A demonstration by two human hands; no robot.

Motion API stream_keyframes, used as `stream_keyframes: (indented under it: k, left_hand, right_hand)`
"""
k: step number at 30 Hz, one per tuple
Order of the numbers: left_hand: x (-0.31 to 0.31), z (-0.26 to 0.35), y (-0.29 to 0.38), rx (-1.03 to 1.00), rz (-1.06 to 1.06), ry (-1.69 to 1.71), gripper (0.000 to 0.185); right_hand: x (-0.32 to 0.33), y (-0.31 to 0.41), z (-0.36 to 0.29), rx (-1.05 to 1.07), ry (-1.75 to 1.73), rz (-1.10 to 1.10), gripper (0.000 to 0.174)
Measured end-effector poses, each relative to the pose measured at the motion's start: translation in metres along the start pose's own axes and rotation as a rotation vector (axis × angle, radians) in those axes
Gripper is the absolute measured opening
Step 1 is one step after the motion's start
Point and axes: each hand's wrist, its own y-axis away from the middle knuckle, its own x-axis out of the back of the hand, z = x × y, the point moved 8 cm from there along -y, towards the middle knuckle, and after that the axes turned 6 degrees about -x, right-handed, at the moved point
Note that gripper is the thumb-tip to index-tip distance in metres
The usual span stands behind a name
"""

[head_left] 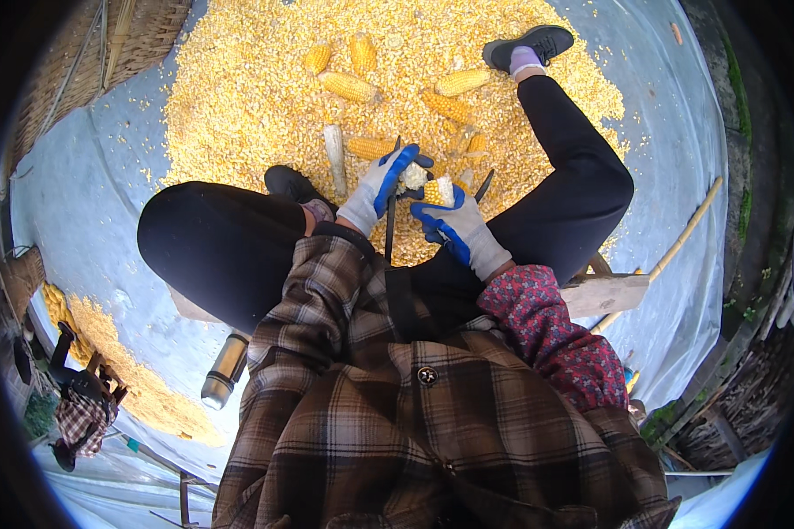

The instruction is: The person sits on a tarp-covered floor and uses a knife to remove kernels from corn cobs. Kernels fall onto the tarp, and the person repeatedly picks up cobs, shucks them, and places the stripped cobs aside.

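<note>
Both hands wear pale work gloves with blue-coated palms. My left hand [385, 182] is closed around a mostly bare corn cob [413, 177], beside an upright dark rod [390, 225]. Lower and to the right, my right hand [451, 221] grips a partly shelled ear of corn [439, 192] with yellow kernels on one side. The two pieces are close together; whether they touch is unclear. A dark pointed piece [484, 185] shows behind my right hand. Beyond the hands, whole ears of corn [347, 86] and a bare cob [335, 159] lie on loose kernels [251, 79].
The kernels spread over a pale plastic sheet [655, 132]. A wooden bench [605, 295] is under me, with a bamboo pole [688, 228] at right. A metal flask [226, 370] stands lower left. A woven basket [142, 46] is upper left. Another person [83, 403] is at far left.
</note>
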Motion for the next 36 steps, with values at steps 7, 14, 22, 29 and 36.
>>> stream_keyframes:
  k: [7, 14, 22, 29, 36]
  left_hand:
    - [0.035, 0.063, 0.018, -0.432, 0.516, -0.325, 0.048]
    - [-0.032, 0.116, 0.079, -0.678, 0.165, -0.569, 0.036]
    - [-0.051, 0.081, 0.129, -0.555, 0.053, -0.534, 0.071]
    - [-0.033, 0.056, 0.150, -0.506, 0.151, -0.161, 0.063]
    - [-0.039, 0.042, 0.107, -0.394, 0.119, -0.373, 0.060]
  right_hand:
    - [0.004, -0.015, -0.007, 0.155, -0.009, -0.040, 0.034]
    - [-0.003, -0.013, -0.041, 0.387, -0.239, -0.190, 0.028]
    - [-0.051, 0.033, -0.044, 0.635, 0.386, -0.416, 0.048]
    - [-0.035, 0.011, -0.039, 0.399, -0.006, -0.276, 0.040]
    - [-0.017, -0.013, -0.042, 0.589, 0.315, 0.033, 0.027]
